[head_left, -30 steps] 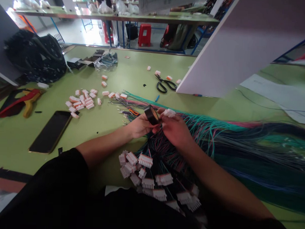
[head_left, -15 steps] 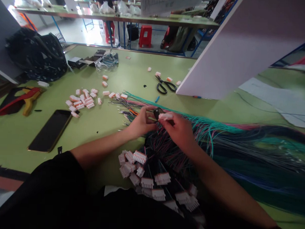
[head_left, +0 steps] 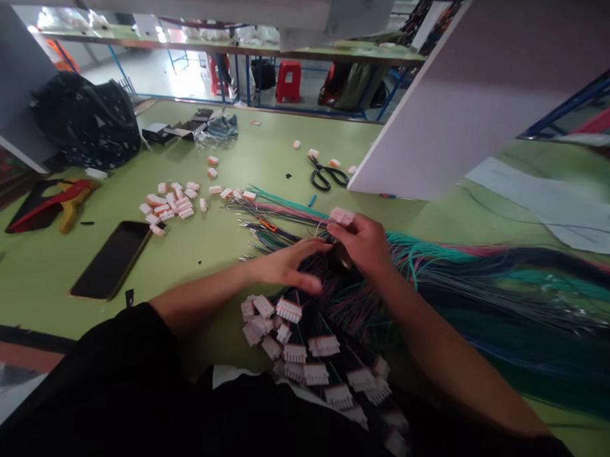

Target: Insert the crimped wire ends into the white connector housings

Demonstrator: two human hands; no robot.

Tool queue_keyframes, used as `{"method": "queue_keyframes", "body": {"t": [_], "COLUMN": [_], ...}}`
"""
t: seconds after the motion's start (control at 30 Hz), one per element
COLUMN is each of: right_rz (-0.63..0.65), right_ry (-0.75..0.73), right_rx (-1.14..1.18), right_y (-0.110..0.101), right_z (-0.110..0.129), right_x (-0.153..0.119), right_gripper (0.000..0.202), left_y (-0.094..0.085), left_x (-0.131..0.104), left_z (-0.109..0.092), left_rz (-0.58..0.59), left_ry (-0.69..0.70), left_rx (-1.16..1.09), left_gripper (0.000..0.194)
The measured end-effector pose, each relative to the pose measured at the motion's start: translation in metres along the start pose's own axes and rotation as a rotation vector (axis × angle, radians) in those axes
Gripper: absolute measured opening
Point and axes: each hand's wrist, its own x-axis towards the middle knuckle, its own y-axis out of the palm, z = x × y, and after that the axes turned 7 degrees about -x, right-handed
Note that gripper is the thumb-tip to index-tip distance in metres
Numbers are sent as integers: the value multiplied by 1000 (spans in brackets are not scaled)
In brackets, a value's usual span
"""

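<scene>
My right hand [head_left: 367, 244] pinches a white wire connector housing [head_left: 342, 216] between thumb and fingers, above the wire bundle. Below its thumb sits a dark, rounded object [head_left: 340, 258], partly covered, whose kind I cannot make out. My left hand [head_left: 298, 263] is open just to the left, thumb spread from the fingers; its fingertips come close to the dark object. A thin pale wire [head_left: 320, 228] curves beneath the connector. Under both hands run loose green, pink and dark wires [head_left: 424, 249]. Nearer my body lie several wired white connectors [head_left: 323, 346].
Loose white-and-orange connectors [head_left: 173, 200] are heaped left of the wires. A phone [head_left: 111, 260], a red-and-yellow hand tool [head_left: 60, 203] and a dark patterned bag [head_left: 88, 121] lie further left. Black scissors [head_left: 321, 179] rest beside a white panel [head_left: 429, 119].
My left hand has opened and dropped slightly away from the connector. My right hand has moved up and right a little, still with the connector. The camera view has shifted.
</scene>
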Motion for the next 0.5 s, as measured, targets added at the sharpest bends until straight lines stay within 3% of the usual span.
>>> {"method": "queue_keyframes", "body": {"t": [0.1, 0.23, 0.37, 0.5], "right_rz": [40, 198, 350, 409], "right_ry": [-180, -145, -161, -218], "right_rx": [-179, -270, -399, -721], "right_y": [-7, 0, 5, 0], "right_z": [12, 21, 25, 38], "right_x": [-1, -8, -16, -19], "right_gripper": [20, 16, 26, 34], "left_y": [-2, 1, 7, 11], "left_x": [11, 20, 16, 16], "left_z": [3, 4, -3, -4], "left_rz": [-141, -294, -449, -473], "left_ry": [-29, -30, 12, -6], "left_rx": [-89, 137, 465, 583], "left_gripper": [38, 13, 22, 27]}}
